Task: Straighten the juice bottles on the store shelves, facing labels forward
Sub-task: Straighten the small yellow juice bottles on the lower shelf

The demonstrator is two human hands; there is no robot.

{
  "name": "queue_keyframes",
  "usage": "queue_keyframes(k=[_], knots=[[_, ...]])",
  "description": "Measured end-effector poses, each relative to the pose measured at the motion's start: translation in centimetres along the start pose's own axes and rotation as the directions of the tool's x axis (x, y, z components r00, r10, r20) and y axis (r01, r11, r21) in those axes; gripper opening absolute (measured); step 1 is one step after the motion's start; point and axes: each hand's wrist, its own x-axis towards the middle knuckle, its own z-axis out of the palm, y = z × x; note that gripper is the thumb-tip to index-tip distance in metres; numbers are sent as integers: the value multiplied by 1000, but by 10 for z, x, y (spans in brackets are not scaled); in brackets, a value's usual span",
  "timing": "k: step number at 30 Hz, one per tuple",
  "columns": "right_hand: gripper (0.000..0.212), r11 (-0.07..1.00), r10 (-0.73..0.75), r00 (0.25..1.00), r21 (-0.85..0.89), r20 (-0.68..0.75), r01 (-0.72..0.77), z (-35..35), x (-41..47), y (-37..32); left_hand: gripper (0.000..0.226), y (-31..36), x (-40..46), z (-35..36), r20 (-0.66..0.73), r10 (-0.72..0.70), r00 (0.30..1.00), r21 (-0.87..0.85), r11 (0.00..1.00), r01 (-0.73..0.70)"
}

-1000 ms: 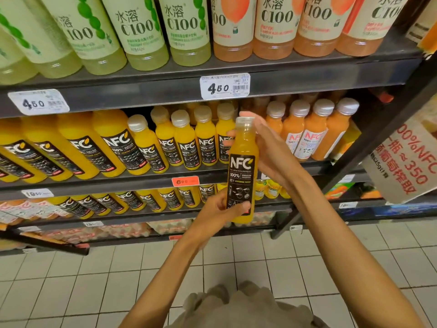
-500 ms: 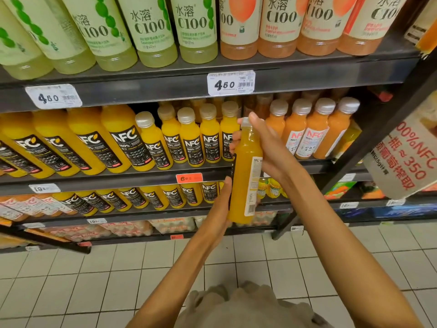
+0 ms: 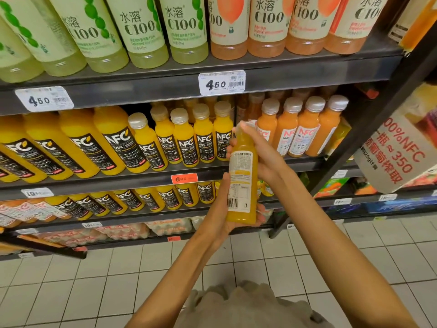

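While the shelving [image 3: 295,67] fills most of the view, its top and left are cropped: the C100 bottles [image 3: 146,31] on the top shelf are cut off above their labels. Middle shelf: big NFC orange bottles [image 3: 111,145] lean at left, some cut by the frame edge; small NFC bottles [image 3: 184,143] stand upright, black labels forward; paler orange NFC bottles [image 3: 288,131] at right. Rows behind are dark, hard to make out. Hanging sign [image 3: 397,147] at right is partly cropped. Held bottle [image 3: 242,183] is off the shelf, upright in front of the middle shelf edge, back label and barcode facing the camera. Right hand [image 3: 264,152] wraps the neck and upper body, hiding the cap. Left hand [image 3: 224,216] cups the base, fingertips curled round underneath. Price tag [image 3: 184,178] reads 6.90, small print illegible.
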Motion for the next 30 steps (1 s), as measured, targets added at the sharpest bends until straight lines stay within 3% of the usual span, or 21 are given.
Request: queue_keyframes(k=[4,8,10,12,15,17,20,22,24,27,30], knots=[[29,941,-183,973,-312,-140,132,0,0,2,41,3,0,4,-262,50,964,254,967,19],[41,887,-218,960,-446,-173,121,-1,-2,1,58,0,-1,0,-243,110,964,169,983,-70],[44,917,-168,980,-380,-103,118,-4,-5,-2,65,1,-4,-5,-125,72,989,25,997,-70],[50,983,-93,995,-163,-18,89,-5,-9,-1,70,0,-6,-7,13,-10,1000,-125,992,11],[49,998,-55,997,42,50,53,-3,-10,6,71,-4,-6,-2,88,-74,993,-195,977,90],[40,996,-92,995,6,44,92,-3,-7,9,69,-7,-6,-2,39,-50,998,-101,993,54],[31,971,-153,988,-187,-20,146,-4,-4,7,61,-3,-9,-3,-92,59,994,104,993,-49],[29,956,-160,985,-259,-58,140,-5,-1,5,64,1,-11,-1,-116,67,991,212,976,-41],[34,969,-62,994,-244,-89,39,-6,2,3,64,2,-14,3,-101,52,994,215,976,-29],[46,976,153,981,-138,-121,-169,-10,5,4,54,4,-15,4,-39,8,999,46,999,-6],[44,944,311,934,-57,-175,-324,-14,5,16,52,7,-15,4,8,-28,1000,-78,997,28]])
